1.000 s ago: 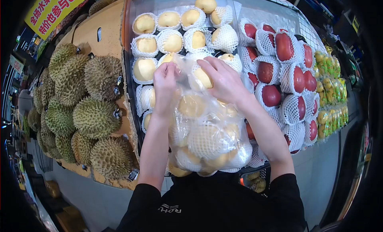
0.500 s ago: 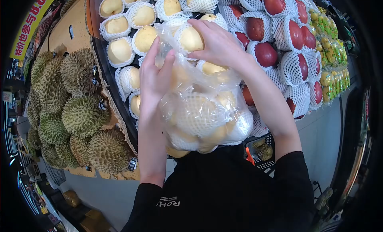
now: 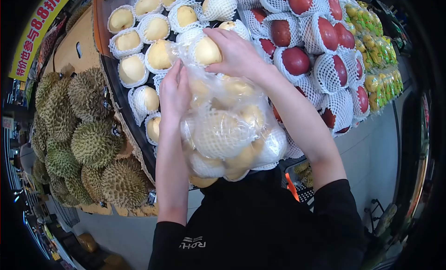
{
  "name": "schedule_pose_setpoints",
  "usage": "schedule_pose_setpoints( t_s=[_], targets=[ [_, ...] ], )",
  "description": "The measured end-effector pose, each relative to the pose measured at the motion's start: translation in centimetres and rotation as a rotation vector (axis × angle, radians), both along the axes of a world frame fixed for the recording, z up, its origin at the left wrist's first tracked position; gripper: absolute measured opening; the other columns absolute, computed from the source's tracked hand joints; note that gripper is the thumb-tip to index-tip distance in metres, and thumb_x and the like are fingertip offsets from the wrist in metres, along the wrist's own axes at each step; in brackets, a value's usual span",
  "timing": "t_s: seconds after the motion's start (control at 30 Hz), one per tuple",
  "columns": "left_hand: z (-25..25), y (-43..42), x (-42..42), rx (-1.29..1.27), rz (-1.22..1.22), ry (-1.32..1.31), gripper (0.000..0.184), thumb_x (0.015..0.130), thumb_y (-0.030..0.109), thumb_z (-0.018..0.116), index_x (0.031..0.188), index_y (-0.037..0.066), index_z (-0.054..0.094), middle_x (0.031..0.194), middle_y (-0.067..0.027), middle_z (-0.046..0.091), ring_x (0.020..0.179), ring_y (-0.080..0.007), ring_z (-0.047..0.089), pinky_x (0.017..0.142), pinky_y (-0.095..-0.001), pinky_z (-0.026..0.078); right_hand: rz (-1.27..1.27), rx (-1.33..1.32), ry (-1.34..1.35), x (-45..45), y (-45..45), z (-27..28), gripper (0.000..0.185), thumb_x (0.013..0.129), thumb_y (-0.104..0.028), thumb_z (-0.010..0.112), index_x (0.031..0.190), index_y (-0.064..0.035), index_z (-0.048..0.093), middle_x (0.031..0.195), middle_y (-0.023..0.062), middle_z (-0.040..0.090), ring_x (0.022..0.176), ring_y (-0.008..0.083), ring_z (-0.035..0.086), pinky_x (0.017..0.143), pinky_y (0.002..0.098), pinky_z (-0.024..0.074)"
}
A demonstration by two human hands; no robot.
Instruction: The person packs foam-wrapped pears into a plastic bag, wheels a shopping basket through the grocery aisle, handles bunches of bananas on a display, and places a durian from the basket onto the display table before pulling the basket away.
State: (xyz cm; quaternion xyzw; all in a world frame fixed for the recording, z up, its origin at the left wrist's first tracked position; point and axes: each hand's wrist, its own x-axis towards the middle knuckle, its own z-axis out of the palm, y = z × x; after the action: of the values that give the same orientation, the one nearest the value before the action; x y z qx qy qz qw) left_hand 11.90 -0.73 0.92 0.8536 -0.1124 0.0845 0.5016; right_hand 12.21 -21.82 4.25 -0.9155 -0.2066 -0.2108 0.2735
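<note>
A clear plastic bag point(image 3: 232, 126) with several net-wrapped yellow fruits inside lies over the front of the display, close to the body. My left hand point(image 3: 175, 91) is closed on the bag's upper left edge. My right hand point(image 3: 237, 54) is wrapped round the right side of a yellow fruit point(image 3: 207, 51) in a white foam net, beside the bag's mouth. The bag film runs up against this fruit. Whether the fruit is inside the bag's mouth, I cannot tell.
Rows of net-wrapped yellow fruit point(image 3: 154, 28) stand behind the hands. Red fruits point(image 3: 296, 61) in foam nets are stacked to the right, with bagged small yellow fruits point(image 3: 371, 42) beyond. Durians point(image 3: 96, 143) are piled on the left. A dark basket point(image 3: 304, 193) stands below right.
The view has shifted, so the display sits farther left and higher. My left hand opened, then closed on the bag again. My right hand has stayed with the netted fruit.
</note>
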Motion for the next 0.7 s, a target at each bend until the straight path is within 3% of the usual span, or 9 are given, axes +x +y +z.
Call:
schedule_pose_setpoints(
  t_s=[0.1, 0.2, 0.27, 0.37, 0.47, 0.57, 0.63, 0.7],
  targets=[
    [-0.3, -0.1, -0.1, -0.074, 0.003, -0.031, 0.042, 0.097, 0.022, 0.052, 0.125, -0.009, 0.058, 0.119, -0.0287, 0.063, 0.114, -0.0373, 0.061, 0.099, -0.0385, 0.046, 0.014, 0.057, -0.016, -0.2, -0.1, -0.3, 0.086, 0.070, -0.028, 0.082, 0.142, -0.0012, 0.042, 0.137, 0.0206, 0.051, 0.126, 0.0373, 0.050, 0.106, 0.0397, 0.0407],
    [1.2, -0.3, -1.3, 0.075, 0.065, -0.107, 0.043, 0.097, 0.026, 0.052, 0.124, -0.007, 0.059, 0.117, -0.0287, 0.063, 0.111, -0.0395, 0.061, 0.098, -0.0409, 0.046, -0.005, 0.104, 0.017, -1.5, 0.0, 0.4, 0.079, 0.077, -0.026, 0.080, 0.143, -0.0014, 0.043, 0.142, 0.0216, 0.048, 0.132, 0.0338, 0.047, 0.111, 0.0371, 0.0358],
    [1.2, 0.5, -1.8, 0.136, 0.134, -0.050, 0.043, 0.097, 0.026, 0.052, 0.124, -0.006, 0.059, 0.117, -0.0287, 0.063, 0.111, -0.0400, 0.061, 0.098, -0.0417, 0.046, 0.009, 0.233, 0.000, -3.3, 0.2, 1.2, 0.069, 0.079, -0.029, 0.076, 0.136, 0.0002, 0.051, 0.135, 0.0228, 0.054, 0.125, 0.0337, 0.054, 0.104, 0.0393, 0.0423],
    [-0.2, 1.9, -3.7, -0.080, 0.021, -0.162, 0.044, 0.098, 0.027, 0.052, 0.127, -0.006, 0.056, 0.123, -0.0272, 0.061, 0.116, -0.0378, 0.059, 0.100, -0.0395, 0.045, -0.035, 0.312, 0.072, -6.4, -0.7, 1.5, 0.056, 0.088, -0.028, 0.071, 0.134, 0.0010, 0.054, 0.129, 0.0195, 0.061, 0.118, 0.0274, 0.060, 0.100, 0.0333, 0.0442],
    [0.4, 4.3, -9.7, -0.168, 0.091, -0.171, 0.041, 0.098, 0.022, 0.054, 0.128, -0.006, 0.056, 0.124, -0.0246, 0.062, 0.116, -0.0356, 0.060, 0.100, -0.0375, 0.045, -0.106, 0.590, 0.017, -10.0, -1.3, -0.7, 0.042, 0.097, -0.022, 0.062, 0.132, 0.0013, 0.056, 0.123, 0.0144, 0.065, 0.112, 0.0164, 0.059, 0.096, 0.0285, 0.0446],
    [-2.4, 6.2, -16.5, -0.178, 0.164, -0.154, 0.039, 0.095, 0.015, 0.059, 0.128, -0.006, 0.056, 0.127, -0.0230, 0.061, 0.120, -0.0347, 0.058, 0.103, -0.0389, 0.043, -0.153, 0.726, 0.111, -14.2, -0.7, -2.0, 0.043, 0.098, -0.019, 0.060, 0.134, 0.0023, 0.054, 0.124, 0.0146, 0.065, 0.112, 0.0176, 0.060, 0.096, 0.0293, 0.0446],
    [-4.7, 6.7, -19.8, -0.155, 0.196, -0.136, 0.041, 0.094, 0.013, 0.061, 0.129, -0.005, 0.055, 0.130, -0.0232, 0.059, 0.122, -0.0353, 0.056, 0.104, -0.0403, 0.042, -0.174, 0.693, -0.013, -15.7, -0.6, -3.7, 0.044, 0.098, -0.016, 0.059, 0.137, 0.0032, 0.050, 0.129, 0.0146, 0.062, 0.115, 0.0177, 0.058, 0.097, 0.0294, 0.0446],
    [-7.0, 7.1, -22.3, -0.035, 0.174, -0.161, 0.052, 0.090, 0.014, 0.066, 0.135, -0.006, 0.049, 0.137, -0.0251, 0.052, 0.128, -0.0374, 0.050, 0.106, -0.0424, 0.040, -0.223, 0.693, 0.069, -18.0, 0.0, -3.4, 0.046, 0.097, -0.015, 0.061, 0.138, 0.0034, 0.049, 0.132, 0.0151, 0.059, 0.118, 0.0187, 0.056, 0.099, 0.0303, 0.0437]
  ],
)
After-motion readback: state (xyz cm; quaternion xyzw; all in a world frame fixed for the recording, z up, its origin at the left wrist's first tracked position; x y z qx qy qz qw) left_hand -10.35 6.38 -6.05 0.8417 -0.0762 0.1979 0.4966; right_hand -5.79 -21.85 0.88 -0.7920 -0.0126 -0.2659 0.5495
